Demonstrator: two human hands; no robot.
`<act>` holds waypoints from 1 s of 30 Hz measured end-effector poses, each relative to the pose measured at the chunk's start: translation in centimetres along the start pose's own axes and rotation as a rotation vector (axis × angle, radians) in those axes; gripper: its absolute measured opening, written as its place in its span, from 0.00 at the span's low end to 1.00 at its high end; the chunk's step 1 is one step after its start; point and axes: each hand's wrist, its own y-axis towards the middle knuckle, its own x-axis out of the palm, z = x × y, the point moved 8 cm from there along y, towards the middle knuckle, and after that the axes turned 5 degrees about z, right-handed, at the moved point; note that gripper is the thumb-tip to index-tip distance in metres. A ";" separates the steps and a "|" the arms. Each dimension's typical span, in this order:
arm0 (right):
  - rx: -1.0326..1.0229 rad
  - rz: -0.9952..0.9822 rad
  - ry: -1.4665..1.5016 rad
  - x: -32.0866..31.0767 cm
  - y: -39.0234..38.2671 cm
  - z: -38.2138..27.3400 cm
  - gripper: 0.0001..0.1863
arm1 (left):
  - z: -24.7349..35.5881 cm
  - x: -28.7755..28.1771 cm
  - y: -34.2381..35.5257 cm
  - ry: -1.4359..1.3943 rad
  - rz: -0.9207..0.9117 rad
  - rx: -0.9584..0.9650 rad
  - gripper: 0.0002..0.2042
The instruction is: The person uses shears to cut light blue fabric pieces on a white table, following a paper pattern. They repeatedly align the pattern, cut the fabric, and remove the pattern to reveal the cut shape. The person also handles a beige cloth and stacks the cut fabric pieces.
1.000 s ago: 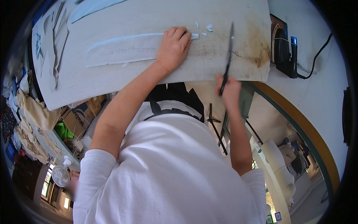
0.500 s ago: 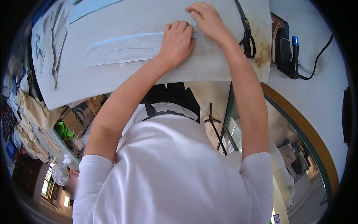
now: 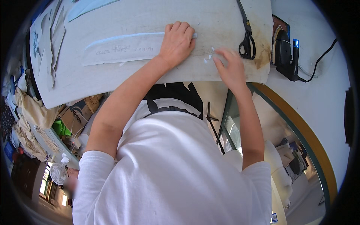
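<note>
A long curved strip (image 3: pixel 120 50), white with markings and a pale blue upper edge, lies flat on the white table (image 3: pixel 150 75). It looks like a garment piece, with light blue cloth showing along its far side. My left hand (image 3: pixel 177 42) presses down over its right end, fingers curled close together, covering part of it. To the right, my right hand (image 3: pixel 230 66) hovers low by the table's near edge with thumb and forefinger apart. Just beside those fingertips lie a few tiny pale blue scraps (image 3: pixel 210 57). Black-handled scissors (image 3: pixel 247 39) rest farther right, their blades pointing away.
Another light blue cloth piece (image 3: pixel 88 7) is at the far left. Grey-white strips (image 3: pixel 56 45) lie along the left side. Right of the table stands a black corded iron-like tool (image 3: pixel 287 56). Heaped cloth (image 3: pixel 35 108) and a cardboard box (image 3: pixel 77 116) sit below left.
My right hand has come back toward me from the far side of the strip, down to the near edge. Small scraps now show beside it. The left hand stays on the strip.
</note>
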 end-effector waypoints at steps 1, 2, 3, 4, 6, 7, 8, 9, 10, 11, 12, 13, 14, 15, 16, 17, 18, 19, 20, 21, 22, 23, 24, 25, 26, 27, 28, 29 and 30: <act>-0.037 0.039 -0.010 0.6 0.9 -0.6 0.12 | 0.0 0.1 0.0 0.004 -0.005 -0.003 0.11; -0.073 0.078 -0.021 1.3 1.8 -1.3 0.12 | -0.1 0.3 -0.1 0.009 -0.010 -0.006 0.11; -0.115 0.117 -0.032 1.5 2.3 -2.0 0.12 | -0.3 0.2 0.0 0.015 -0.010 -0.010 0.12; -0.144 -0.007 -0.079 2.4 1.4 -1.8 0.11 | -0.3 0.2 -0.1 0.018 -0.018 -0.014 0.12; -0.201 -0.251 -0.179 3.6 -2.9 -0.6 0.11 | -0.2 0.2 0.1 0.021 -0.028 -0.019 0.12; -0.201 -0.410 -0.203 3.7 -5.8 -0.5 0.10 | -0.3 0.1 0.2 0.010 -0.041 -0.035 0.12; -0.203 -0.573 -0.225 3.6 -8.4 -0.6 0.09 | -0.4 -0.1 0.1 0.003 -0.054 -0.057 0.13; -0.070 -0.609 -0.168 2.8 -9.1 0.0 0.09 | -0.2 -0.3 0.0 -0.009 -0.073 -0.077 0.13; 0.062 -0.642 -0.111 2.2 -9.6 0.6 0.09 | -0.1 -1.1 -0.2 -0.025 -0.046 -0.085 0.14; 0.194 -0.675 -0.055 1.8 -9.8 1.3 0.09 | -0.2 -2.2 -0.5 -0.040 -0.019 -0.094 0.15; 0.257 -0.531 -0.006 0.9 -8.5 1.8 0.09 | -0.2 -3.2 -0.7 -0.058 0.008 -0.088 0.16; 0.316 -0.384 0.049 0.4 -6.8 2.7 0.10 | -0.7 -4.3 -1.5 -0.023 0.042 -0.103 0.17; 0.371 -0.239 0.105 -0.2 -5.2 3.6 0.10 | -1.5 -5.4 -3.0 0.012 0.077 -0.121 0.18; 0.406 -0.216 0.173 0.4 -3.9 4.1 0.10 | -2.0 -6.6 -4.2 0.049 0.114 -0.138 0.19; 0.443 -0.195 0.240 1.1 -2.7 4.3 0.10 | -2.5 -7.6 -5.2 0.095 0.109 -0.183 0.19; 0.477 -0.174 0.307 1.8 -1.6 4.4 0.11 | -2.8 -8.7 -6.1 0.142 0.106 -0.230 0.20; 0.436 -0.167 0.312 2.4 -0.2 4.1 0.10 | -3.0 -9.3 -6.8 0.190 0.107 -0.284 0.20; 0.392 -0.165 0.316 2.8 1.1 3.7 0.10 | -3.1 -9.5 -7.3 0.217 0.119 -0.326 0.21; 0.346 -0.163 0.321 2.9 2.2 3.3 0.10 | -3.1 -9.6 -7.7 0.244 0.132 -0.368 0.21; 0.315 -0.155 0.316 2.6 3.4 2.7 0.10 | -3.2 -9.8 -8.1 0.278 0.147 -0.417 0.22; 0.284 -0.147 0.311 2.1 4.7 2.0 0.10 | -2.9 -10.0 -8.3 0.297 0.166 -0.450 0.23; 0.251 -0.139 0.306 1.8 5.7 1.6 0.10 | -2.5 -9.9 -8.3 0.316 0.186 -0.483 0.23; 0.190 -0.079 0.235 0.8 6.6 1.8 0.10 | -2.2 -10.0 -8.5 0.336 0.211 -0.521 0.24; 0.134 -0.020 0.162 -0.8 7.1 2.8 0.09 | -2.0 -9.6 -8.6 0.348 0.223 -0.552 0.25; 0.075 0.039 0.090 -2.4 7.5 3.8 0.09 | -1.9 -9.1 -8.7 0.359 0.235 -0.582 0.25; 0.010 0.024 -0.054 -3.6 7.6 4.9 0.10 | -1.6 -8.5 -8.6 0.379 0.249 -0.616 0.26; -0.059 0.014 -0.193 -4.5 7.0 5.9 0.12 | -1.3 -7.9 -8.5 0.393 0.269 -0.662 0.27; -0.111 0.009 -0.236 -5.1 5.9 6.3 0.14 | -1.0 -7.4 -8.3 0.406 0.285 -0.710 0.28; -0.153 0.004 -0.272 -5.6 4.3 6.8 0.16 | -0.5 -6.7 -8.3 0.421 0.289 -0.753 0.29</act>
